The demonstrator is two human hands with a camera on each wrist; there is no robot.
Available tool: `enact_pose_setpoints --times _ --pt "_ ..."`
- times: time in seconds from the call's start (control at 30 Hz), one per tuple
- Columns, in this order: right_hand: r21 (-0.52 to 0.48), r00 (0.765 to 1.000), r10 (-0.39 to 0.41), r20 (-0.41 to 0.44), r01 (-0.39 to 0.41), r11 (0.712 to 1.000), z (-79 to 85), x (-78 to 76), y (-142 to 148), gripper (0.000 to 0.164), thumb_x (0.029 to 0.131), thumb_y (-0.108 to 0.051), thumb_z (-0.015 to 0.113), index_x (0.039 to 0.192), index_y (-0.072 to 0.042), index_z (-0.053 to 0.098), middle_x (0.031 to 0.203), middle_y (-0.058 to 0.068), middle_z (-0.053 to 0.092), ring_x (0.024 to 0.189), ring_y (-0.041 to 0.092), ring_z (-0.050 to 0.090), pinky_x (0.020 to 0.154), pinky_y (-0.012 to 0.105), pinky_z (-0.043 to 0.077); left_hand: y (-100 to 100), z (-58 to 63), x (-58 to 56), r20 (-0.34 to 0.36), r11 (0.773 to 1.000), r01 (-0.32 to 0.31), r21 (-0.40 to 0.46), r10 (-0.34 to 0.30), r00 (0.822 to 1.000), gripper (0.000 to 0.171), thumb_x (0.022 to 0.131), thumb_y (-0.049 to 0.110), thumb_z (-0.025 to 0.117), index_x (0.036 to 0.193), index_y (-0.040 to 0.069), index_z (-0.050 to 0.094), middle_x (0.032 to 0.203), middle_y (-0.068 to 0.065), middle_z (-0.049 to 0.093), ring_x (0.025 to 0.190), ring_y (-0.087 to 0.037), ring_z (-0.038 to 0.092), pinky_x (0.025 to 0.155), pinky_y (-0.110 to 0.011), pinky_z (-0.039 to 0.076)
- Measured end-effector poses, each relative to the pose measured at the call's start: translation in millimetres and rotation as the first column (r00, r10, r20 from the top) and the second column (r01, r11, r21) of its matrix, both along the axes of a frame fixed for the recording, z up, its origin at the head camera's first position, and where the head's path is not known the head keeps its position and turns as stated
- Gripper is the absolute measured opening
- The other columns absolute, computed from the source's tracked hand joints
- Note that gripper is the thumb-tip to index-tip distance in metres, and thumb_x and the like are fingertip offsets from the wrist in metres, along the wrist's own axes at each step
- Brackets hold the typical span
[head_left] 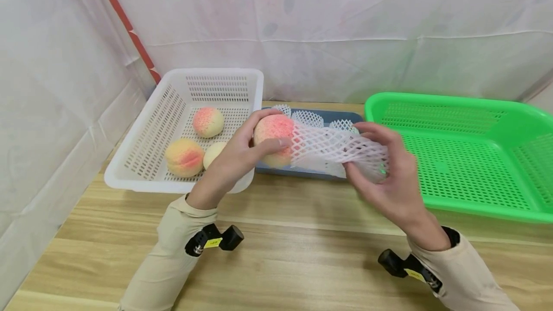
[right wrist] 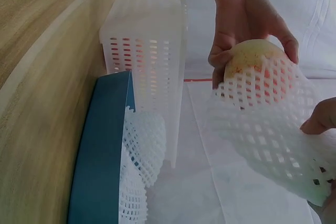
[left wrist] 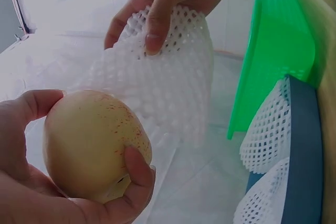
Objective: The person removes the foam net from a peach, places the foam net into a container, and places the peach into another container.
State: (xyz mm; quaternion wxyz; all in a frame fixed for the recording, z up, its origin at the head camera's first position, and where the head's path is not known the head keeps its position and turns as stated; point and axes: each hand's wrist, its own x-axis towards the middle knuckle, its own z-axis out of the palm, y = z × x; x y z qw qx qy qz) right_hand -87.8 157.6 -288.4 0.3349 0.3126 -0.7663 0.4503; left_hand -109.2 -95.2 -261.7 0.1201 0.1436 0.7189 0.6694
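Note:
A pink-and-cream peach is gripped in my left hand, thumb across its near side and fingers round the far side. My right hand pinches a white foam net sleeve by its right end. The sleeve's left opening fits over the peach's right side, and its mesh overlaps the fruit in the right wrist view. From the left wrist, the peach shows its cream side, with the sleeve spread behind it. Both are held up over a blue tray.
Inside the blue tray stand several white foam nets. To the left, a white basket holds peaches, among them a yellow one and a pink-topped one. A green basket sits on the right of the wooden table.

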Motion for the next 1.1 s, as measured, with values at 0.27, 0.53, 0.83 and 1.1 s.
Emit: enact_pose_setpoints --times 0.27,0.53,0.83,1.1 --pt "-0.058 0.999 -0.035 0.013 0.036 0.998 1.2 -2.1 -0.2 0.058 0.068 -0.001 0.068 0.121 0.012 0.048 0.090 0.022 0.065 0.089 0.004 0.060 0.078 0.017 0.046 -7.2 8.1 1.8 -0.051 0.999 -0.046 0.000 0.046 0.998 0.053 0.088 0.024 0.061 0.138 0.022 0.043 0.126 -0.008 0.051 0.110 -0.021 0.053 0.094 -0.039 0.044" --pt "-0.015 0.997 -0.073 0.013 0.073 0.997 1.7 -3.0 -0.6 0.036 0.070 -0.001 0.067 0.105 0.009 0.064 0.097 0.020 0.068 0.086 0.011 0.060 0.077 0.015 0.045 -11.3 10.1 2.8 -0.050 0.999 -0.054 -0.009 0.053 0.997 0.052 0.088 0.028 0.060 0.137 0.024 0.043 0.128 -0.005 0.050 0.114 -0.019 0.050 0.098 -0.042 0.041" --pt "0.100 0.996 -0.087 -0.013 0.088 0.991 -9.0 -8.0 -5.9 0.032 0.069 0.005 0.063 0.100 0.003 0.067 0.093 0.013 0.068 0.079 0.022 0.058 0.073 0.017 0.042 -11.9 10.7 2.9 -0.073 0.998 -0.065 -0.018 0.063 0.995 0.052 0.088 0.028 0.060 0.137 0.024 0.043 0.126 -0.007 0.052 0.113 -0.020 0.052 0.097 -0.042 0.043" --pt "0.091 0.999 -0.037 -0.012 0.038 0.995 -19.8 -15.6 -13.0 0.032 0.061 0.021 0.062 0.086 0.002 0.063 0.089 0.011 0.069 0.081 0.025 0.063 0.080 0.017 0.045 -11.8 13.3 3.8 -0.095 0.998 -0.066 -0.016 0.064 0.993 0.053 0.087 0.028 0.061 0.138 0.024 0.043 0.126 -0.006 0.052 0.113 -0.020 0.052 0.096 -0.042 0.043"
